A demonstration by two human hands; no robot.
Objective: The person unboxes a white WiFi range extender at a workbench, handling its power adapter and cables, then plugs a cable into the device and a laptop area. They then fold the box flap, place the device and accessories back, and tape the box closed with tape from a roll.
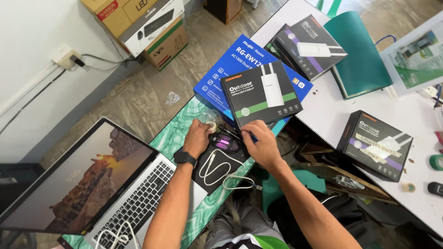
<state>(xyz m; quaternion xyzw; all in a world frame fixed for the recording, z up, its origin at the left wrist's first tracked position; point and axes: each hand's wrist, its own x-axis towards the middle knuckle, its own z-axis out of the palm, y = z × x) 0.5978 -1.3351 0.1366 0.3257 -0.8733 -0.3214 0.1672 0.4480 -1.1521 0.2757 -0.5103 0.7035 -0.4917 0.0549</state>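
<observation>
My left hand (197, 137), with a black watch on the wrist, rests on the green marbled table (171, 133) and closes on a small pale roll (212, 125) beside clear plastic wrap. My right hand (260, 143) pinches a thin blue-tipped thing (253, 137) at the near edge of a black and green box (261, 94). Between the hands a black mouse (224, 143) glows pink on a black pad (217, 168). A white cable (226, 175) loops across the pad.
An open laptop (92, 189) sits at the left. A blue box (240, 62) lies under the black and green one. On the white table (332, 110) are two black and purple boxes (309, 46) (376, 144), a green folder (357, 53) and tape rolls.
</observation>
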